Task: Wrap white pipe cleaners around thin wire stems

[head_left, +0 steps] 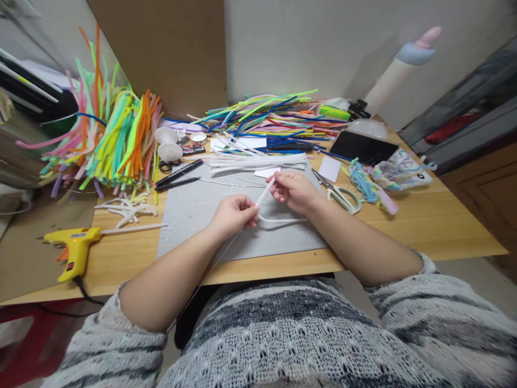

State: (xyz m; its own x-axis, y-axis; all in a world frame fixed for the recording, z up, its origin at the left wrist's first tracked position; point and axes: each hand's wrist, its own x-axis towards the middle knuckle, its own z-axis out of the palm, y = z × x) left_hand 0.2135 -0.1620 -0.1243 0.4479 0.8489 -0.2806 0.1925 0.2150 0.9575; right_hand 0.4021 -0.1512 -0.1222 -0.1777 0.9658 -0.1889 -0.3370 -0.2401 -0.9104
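A white pipe cleaner stretches between my two hands above the grey cutting mat. My left hand pinches its lower end, where the white strand bends round and runs off to the right beneath my right wrist. My right hand pinches the upper end between thumb and fingertips. From below my left hand a thin wire slants down toward my lap. Behind my hands lies a bundle of white pipe cleaners. Scissors with pale handles rest just right of my right hand.
At the left sit a yellow glue gun, short white offcuts and a large bunch of coloured pipe cleaners. Black markers lie on the mat's far left. A phone and more coloured pipe cleaners are farther back.
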